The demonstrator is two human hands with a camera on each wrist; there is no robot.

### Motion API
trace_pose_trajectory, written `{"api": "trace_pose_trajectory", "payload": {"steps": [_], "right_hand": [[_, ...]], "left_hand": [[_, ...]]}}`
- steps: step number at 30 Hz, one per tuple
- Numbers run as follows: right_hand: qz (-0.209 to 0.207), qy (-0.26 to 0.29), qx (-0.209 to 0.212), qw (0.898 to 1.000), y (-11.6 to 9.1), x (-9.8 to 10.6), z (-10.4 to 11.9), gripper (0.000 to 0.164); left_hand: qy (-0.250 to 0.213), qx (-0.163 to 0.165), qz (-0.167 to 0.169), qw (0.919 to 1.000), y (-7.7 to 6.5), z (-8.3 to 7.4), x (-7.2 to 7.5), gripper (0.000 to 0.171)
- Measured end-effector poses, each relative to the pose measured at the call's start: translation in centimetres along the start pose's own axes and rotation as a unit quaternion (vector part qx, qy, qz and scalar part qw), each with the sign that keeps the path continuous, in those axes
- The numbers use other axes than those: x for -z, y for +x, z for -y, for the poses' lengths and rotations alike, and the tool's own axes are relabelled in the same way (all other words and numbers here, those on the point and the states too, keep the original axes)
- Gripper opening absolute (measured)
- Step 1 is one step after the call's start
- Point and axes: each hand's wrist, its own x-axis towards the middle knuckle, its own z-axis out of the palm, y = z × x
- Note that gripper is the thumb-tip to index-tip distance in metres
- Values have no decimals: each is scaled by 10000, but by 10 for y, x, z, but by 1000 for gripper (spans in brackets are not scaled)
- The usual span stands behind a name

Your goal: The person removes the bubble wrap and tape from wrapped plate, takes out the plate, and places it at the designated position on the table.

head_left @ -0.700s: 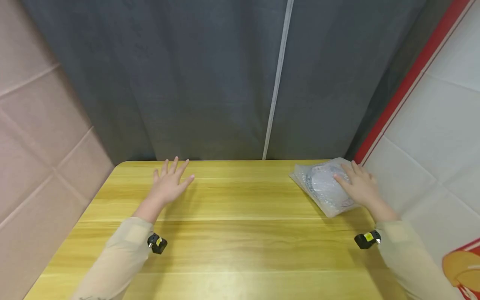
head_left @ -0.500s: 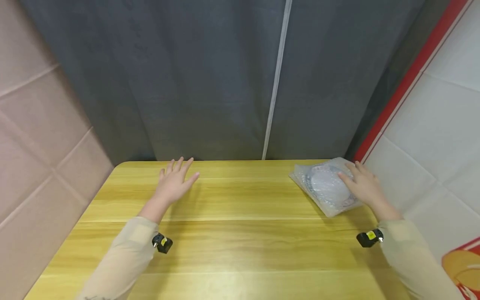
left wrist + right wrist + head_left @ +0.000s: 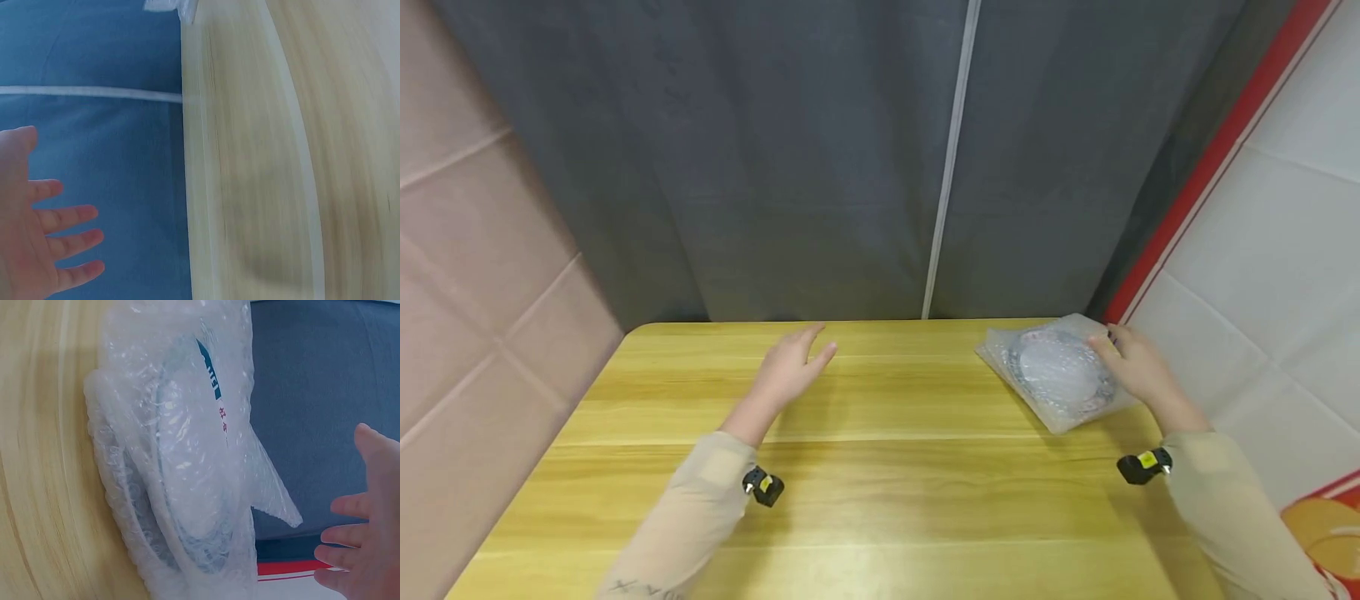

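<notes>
Two bubble-wrap packages lie stacked at the table's back right corner. Through the upper package (image 3: pixel 1060 367) shows a white round plate with a dark patterned rim and some lettering. In the right wrist view the bubble wrap (image 3: pixel 187 444) has a loose flap, and a second wrapped edge (image 3: pixel 119 481) shows beneath. My right hand (image 3: pixel 1138 362) hovers at the packages' right side, fingers spread and holding nothing; in its wrist view a gap parts the fingers from the wrap. My left hand (image 3: pixel 786 367) is over the back left-centre of the table, fingers extended, with nothing in it.
The wooden table (image 3: pixel 880 492) ends at a dark grey curtain (image 3: pixel 805 167) with a pale vertical strip. A pinkish panel (image 3: pixel 482 275) stands on the left, a white panel (image 3: pixel 1262 267) with a red border on the right, close to my right hand.
My left hand has moved right over the table, its fingers drawing closer together. My right hand has shifted slightly right across the packages, uncovering more of the plate. The packages stay put.
</notes>
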Motion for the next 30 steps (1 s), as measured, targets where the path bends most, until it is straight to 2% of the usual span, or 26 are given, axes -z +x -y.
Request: {"api": "trace_pose_trajectory", "payload": {"steps": [11,16,30], "right_hand": [[291,332,-799,9958,7,1,-15,80],[241,391,-908,9948,12,0,-20,80],[368,771,-1481,9853,14,-6,-23,91]], "left_hand": [[-605,165,127,9979,10,-24,-25,72],[-853,295,165,9958,14,-36,-38,68],[-1500,233,225,9882,23,-70,-79,62]]}}
